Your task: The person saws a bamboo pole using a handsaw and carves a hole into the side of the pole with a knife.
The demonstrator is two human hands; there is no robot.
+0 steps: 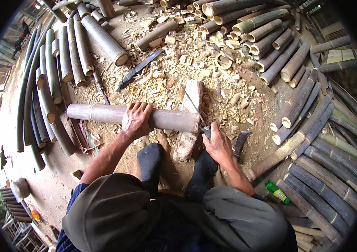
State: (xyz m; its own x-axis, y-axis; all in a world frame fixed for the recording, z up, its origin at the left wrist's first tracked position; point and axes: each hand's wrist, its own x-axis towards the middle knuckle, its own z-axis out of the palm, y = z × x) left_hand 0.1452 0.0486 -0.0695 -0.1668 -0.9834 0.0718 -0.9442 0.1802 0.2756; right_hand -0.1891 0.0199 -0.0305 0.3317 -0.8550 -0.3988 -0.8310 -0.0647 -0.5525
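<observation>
A thick grey-brown bamboo section lies crosswise in front of me, its right end resting on a pale wooden block. My left hand is wrapped over the middle of the bamboo from above. By the bamboo's right end, my right hand grips a knife by its dark handle. The knife's narrow blade points away to the upper left, past the cut end and over the block; whether it touches the bamboo I cannot tell. My feet in dark socks flank the block.
Wood shavings cover the ground ahead. A long dark-handled blade lies there, and a curved blade sits beside my right hand. Bamboo sections are stacked at left and right. A green bottle lies near my right knee.
</observation>
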